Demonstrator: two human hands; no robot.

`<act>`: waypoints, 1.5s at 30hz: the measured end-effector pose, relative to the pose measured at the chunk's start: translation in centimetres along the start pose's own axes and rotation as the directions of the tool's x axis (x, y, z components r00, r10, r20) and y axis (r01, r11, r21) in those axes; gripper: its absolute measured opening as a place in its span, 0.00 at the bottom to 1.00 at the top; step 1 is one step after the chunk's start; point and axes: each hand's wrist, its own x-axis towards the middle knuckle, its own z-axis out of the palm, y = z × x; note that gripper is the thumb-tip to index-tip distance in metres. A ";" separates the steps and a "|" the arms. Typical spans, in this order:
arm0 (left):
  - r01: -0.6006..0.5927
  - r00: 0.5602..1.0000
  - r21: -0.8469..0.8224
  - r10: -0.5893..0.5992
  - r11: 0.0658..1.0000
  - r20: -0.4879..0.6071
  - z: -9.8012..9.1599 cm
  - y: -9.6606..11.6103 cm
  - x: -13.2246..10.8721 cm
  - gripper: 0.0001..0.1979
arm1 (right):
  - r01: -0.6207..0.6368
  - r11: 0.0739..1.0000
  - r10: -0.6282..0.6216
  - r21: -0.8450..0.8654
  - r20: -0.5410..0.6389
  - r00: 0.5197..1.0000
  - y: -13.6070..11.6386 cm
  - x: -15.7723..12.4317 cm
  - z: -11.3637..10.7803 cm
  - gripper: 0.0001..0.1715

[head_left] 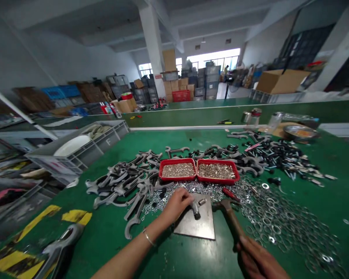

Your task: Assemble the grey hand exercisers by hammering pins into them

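Observation:
My left hand (177,205) is over the left side of a flat steel plate (203,228), its fingers closed in a pinch. What lies between the fingertips is too small to make out. Right beside them, a short metal piece with a dark end (196,211) lies on the plate, with a small metal sleeve (202,202) close by. My right hand (256,257) is wrapped round the wooden handle of a hammer (232,219). The hammer's head is just off the plate's right edge.
Two red trays (178,179) of small metal pins stand behind the plate. Grey hook-shaped castings (133,174) pile up on the left. Metal rings (282,221) spread at right, with black-headed bolts (287,155) behind. A grey crate (104,143) stands at the left edge.

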 end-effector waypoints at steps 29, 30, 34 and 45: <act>-0.051 0.993 0.255 0.022 0.965 0.114 2.4 -0.5 -2.4 0.60 | 0.282 0.328 -0.330 -0.901 0.170 0.928 -6.5 4.0 1.9 0.23; -0.040 0.993 0.255 0.010 0.966 0.120 2.4 -0.5 -2.3 0.60 | 0.283 0.368 -0.305 -0.886 0.173 0.936 -6.2 4.5 1.2 0.25; -0.026 0.991 0.247 -0.007 0.969 0.133 2.5 -0.1 -3.0 0.62 | 0.266 0.408 -0.374 -0.873 0.106 0.921 -4.8 6.6 -2.5 0.27; 0.149 0.967 0.325 -0.069 0.934 -0.247 -6.5 -3.0 -12.9 0.17 | 0.552 -0.268 -0.517 -0.790 0.601 0.610 -4.7 12.9 3.8 0.20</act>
